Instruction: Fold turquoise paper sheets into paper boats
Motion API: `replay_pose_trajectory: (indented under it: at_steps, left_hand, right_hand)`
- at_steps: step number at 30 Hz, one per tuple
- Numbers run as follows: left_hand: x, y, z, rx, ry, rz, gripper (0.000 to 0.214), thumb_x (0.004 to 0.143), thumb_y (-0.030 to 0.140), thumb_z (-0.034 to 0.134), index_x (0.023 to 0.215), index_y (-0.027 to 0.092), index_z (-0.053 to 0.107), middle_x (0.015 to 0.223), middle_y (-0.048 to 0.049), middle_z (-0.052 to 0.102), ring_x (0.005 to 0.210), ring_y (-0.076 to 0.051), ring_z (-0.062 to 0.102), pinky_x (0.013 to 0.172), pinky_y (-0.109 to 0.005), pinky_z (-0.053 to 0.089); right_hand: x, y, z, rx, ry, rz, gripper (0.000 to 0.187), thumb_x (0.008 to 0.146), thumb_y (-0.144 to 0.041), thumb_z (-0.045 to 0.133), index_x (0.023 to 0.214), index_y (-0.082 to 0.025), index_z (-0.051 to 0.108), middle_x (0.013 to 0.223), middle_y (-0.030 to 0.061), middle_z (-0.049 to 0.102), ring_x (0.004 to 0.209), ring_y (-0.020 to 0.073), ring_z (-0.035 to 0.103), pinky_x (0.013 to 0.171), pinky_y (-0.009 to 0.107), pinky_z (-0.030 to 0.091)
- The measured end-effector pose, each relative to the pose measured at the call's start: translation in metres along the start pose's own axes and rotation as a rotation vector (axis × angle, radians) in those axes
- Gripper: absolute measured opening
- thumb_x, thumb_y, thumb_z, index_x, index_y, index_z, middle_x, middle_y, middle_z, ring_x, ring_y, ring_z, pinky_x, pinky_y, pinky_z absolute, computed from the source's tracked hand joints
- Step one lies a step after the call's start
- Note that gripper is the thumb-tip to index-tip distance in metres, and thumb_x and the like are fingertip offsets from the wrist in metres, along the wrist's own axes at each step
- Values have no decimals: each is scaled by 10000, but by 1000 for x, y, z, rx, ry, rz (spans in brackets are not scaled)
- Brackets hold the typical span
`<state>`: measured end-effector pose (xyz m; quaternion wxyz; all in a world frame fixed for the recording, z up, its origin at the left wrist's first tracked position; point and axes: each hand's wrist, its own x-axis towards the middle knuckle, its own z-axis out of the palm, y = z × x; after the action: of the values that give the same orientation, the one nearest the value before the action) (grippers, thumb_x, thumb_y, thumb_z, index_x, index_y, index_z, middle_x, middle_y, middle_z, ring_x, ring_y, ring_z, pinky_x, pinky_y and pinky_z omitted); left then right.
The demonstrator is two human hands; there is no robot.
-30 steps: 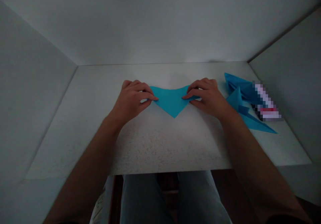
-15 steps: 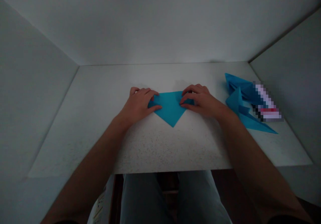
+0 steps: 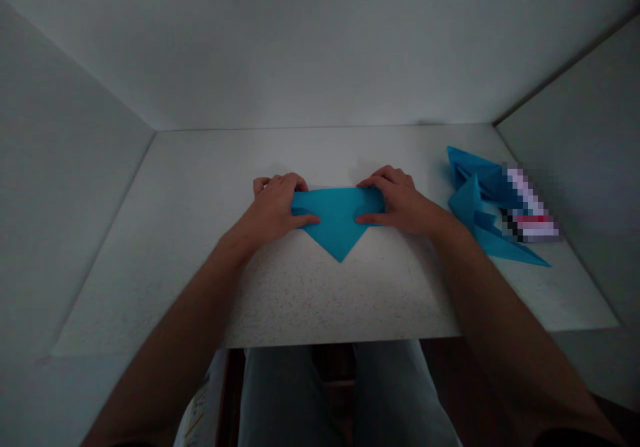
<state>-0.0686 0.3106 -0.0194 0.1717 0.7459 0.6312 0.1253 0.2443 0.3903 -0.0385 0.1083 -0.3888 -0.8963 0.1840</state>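
A folded sheet of blue paper [image 3: 338, 217] lies on the table in front of me, with a straight far edge and a triangular point toward me. My left hand [image 3: 277, 203] grips its left end, thumb on top and fingers behind the far edge. At the right end, my right hand [image 3: 395, 199] pinches the paper in the same way, its thumb lying along the surface. Parts of both ends are hidden by the hands.
To the right stand two folded blue paper figures, one farther back [image 3: 483, 173] and one nearer [image 3: 473, 210]. Beside them a pixelated object [image 3: 537, 220] is blurred out. White walls enclose the speckled white table [image 3: 320, 307] behind and at both sides.
The paper has shifted slightly toward me, and its point sits lower. My fingers have moved outward, showing more of the paper, and my thumbs now lie straighter across it.
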Motion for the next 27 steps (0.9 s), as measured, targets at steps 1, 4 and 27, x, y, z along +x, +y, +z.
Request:
replay_pose_trajectory:
  at_steps: [1, 4, 27]
  left_hand:
    - [0, -1, 0, -11, 1, 7, 597, 828, 519, 932, 1258, 242, 623, 1285, -116, 742, 1232, -366, 642, 1200, -572, 345]
    - [-1, -4, 0, -34, 13, 41, 590, 842, 508, 921, 1291, 260, 631, 1311, -110, 763, 1250, -360, 670, 1217, -573, 328]
    - [-5, 5, -6, -13, -177, 374, 354, 1034, 476, 709, 1329, 305, 801, 1173, -50, 803, 1048, -253, 747, 990, -422, 416]
  right_hand:
    - [0, 0, 0, 0, 15, 2, 747, 816, -705, 864, 1385, -255, 686, 1397, 196, 646, 1292, 470, 606, 1107, 665, 454]
    - [0, -2, -1, 22, 53, -15, 698, 806, -690, 874, 1319, -273, 654, 1357, 168, 670, 1262, 454, 623, 1085, 631, 454]
    - [-2, -19, -12, 138, -150, -293, 285, 1072, -482, 690, 1164, -260, 843, 1063, 68, 807, 922, 246, 749, 935, 422, 449]
